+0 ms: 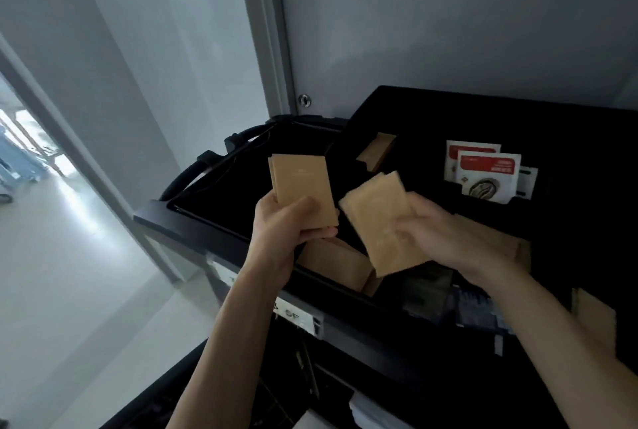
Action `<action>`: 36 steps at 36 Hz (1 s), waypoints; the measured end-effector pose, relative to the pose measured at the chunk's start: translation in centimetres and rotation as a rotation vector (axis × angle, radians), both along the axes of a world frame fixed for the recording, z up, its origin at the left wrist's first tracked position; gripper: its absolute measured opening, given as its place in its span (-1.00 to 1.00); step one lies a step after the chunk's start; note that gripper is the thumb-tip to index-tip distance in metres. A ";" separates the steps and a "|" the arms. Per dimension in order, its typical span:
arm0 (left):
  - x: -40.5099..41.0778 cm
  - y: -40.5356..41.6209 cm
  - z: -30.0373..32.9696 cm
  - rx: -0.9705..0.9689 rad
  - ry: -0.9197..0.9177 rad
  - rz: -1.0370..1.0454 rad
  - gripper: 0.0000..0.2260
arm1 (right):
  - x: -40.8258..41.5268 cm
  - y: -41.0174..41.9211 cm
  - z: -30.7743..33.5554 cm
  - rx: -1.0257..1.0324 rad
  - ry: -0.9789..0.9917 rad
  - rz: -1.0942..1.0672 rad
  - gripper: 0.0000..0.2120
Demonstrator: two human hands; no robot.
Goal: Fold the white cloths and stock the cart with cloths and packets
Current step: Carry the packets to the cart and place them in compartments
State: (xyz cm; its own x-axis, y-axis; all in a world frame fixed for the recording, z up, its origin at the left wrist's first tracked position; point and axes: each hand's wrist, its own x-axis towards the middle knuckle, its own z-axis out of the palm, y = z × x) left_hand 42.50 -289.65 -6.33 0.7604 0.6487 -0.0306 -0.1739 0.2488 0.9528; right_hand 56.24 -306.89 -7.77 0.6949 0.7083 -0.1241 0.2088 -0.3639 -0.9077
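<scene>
Packets are held over the cart's top tray (193, 218) — left hand (279, 225) grips an upright stack (303, 187), right hand (445, 232) grips a tilted stack (379, 221) — with the slotted compartments beyond, nearer the right hand.

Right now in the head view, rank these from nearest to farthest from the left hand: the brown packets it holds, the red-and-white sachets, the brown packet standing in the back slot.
1. Brown packets, gripped in the left hand itself.
2. Slot packet, upright, behind and right.
3. Red-and-white sachets, far right on the cart top.
</scene>
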 end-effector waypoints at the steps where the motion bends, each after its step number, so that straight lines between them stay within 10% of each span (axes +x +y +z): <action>1: -0.2 0.5 0.0 0.001 -0.008 0.008 -0.80 | -0.5 0.9 -0.1 -0.051 -0.008 0.048 -0.87; 17: -1.5 4.0 -1.3 -0.090 -0.041 0.002 -0.79 | -2.2 6.4 -3.9 -0.163 -0.430 0.195 -0.86; 24: -0.7 3.5 -1.6 -0.097 -0.044 -0.049 -0.77 | -2.8 6.4 -4.7 -0.235 -0.726 0.211 -0.51; 36: 1.6 2.0 -2.2 -0.166 -0.063 -0.163 -0.79 | -3.1 4.9 -3.9 -0.124 -0.736 0.206 -0.75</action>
